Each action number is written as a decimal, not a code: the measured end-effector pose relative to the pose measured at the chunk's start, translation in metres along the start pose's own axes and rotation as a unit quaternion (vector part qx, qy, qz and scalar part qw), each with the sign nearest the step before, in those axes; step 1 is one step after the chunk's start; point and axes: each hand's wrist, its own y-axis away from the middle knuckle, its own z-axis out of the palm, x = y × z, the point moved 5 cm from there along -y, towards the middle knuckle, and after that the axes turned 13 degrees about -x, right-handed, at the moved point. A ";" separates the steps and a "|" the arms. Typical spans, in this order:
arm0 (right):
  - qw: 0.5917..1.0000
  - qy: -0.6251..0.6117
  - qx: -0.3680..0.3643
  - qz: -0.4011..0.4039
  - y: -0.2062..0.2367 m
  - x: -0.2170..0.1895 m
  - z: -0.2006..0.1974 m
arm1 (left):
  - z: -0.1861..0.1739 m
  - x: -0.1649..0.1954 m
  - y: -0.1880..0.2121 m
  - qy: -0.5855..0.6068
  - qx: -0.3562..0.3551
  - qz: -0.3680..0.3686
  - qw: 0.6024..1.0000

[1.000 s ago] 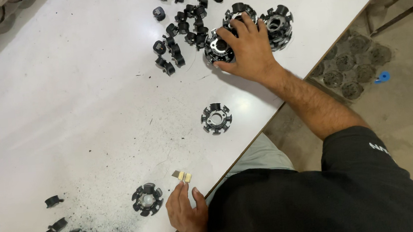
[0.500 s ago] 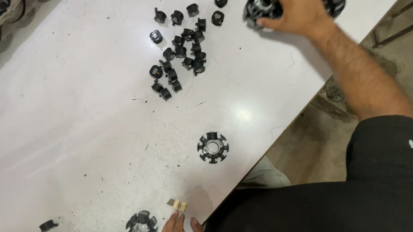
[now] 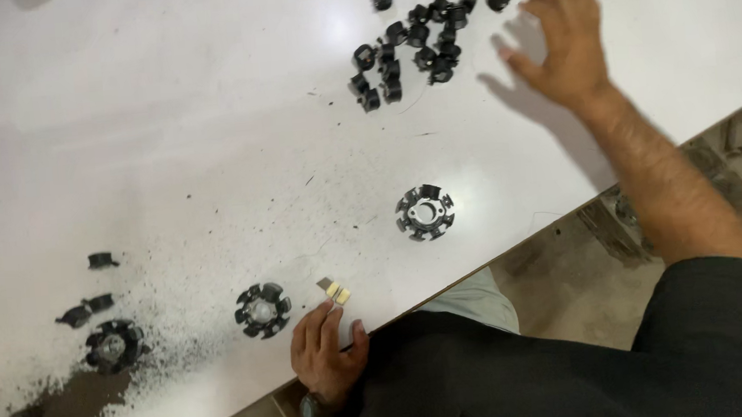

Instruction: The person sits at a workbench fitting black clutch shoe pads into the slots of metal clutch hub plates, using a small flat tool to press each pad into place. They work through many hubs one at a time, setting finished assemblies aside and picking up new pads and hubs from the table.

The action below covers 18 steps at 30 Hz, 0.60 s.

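Note:
My right hand (image 3: pixel 564 39) hovers flat over the white table (image 3: pixel 160 146), fingers spread and holding nothing. It is just right of a pile of several small black parts (image 3: pixel 414 39). My left hand (image 3: pixel 325 351) rests on the near table edge with its fingertips beside a small tan metal piece (image 3: pixel 333 290); it grips nothing. A black round slotted ring (image 3: pixel 425 212) lies alone near the edge, between my hands. A second ring (image 3: pixel 263 310) lies just left of my left hand.
A third black ring (image 3: pixel 113 344) and two small loose black pieces (image 3: pixel 93 304) lie at the left among dark dust and grit (image 3: pixel 40 416). The table edge runs diagonally from lower left to upper right, with concrete floor (image 3: pixel 573 262) beyond it.
My right hand has let go of the black round parts it covered at the far right and has opened. Those parts are no longer in view. My left hand stays at the edge.

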 end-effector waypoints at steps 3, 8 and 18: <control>0.994 -0.031 -0.076 -0.068 -0.018 -0.081 0.052 | -0.001 -0.003 0.002 0.004 0.008 0.006 1.000; 0.967 0.030 -0.141 -0.210 -0.077 -0.192 0.105 | -0.003 -0.003 0.002 0.002 0.022 0.007 1.000; 0.974 0.169 -0.143 -0.041 -0.203 -0.156 0.124 | -0.001 -0.007 -0.006 0.027 -0.011 -0.011 1.000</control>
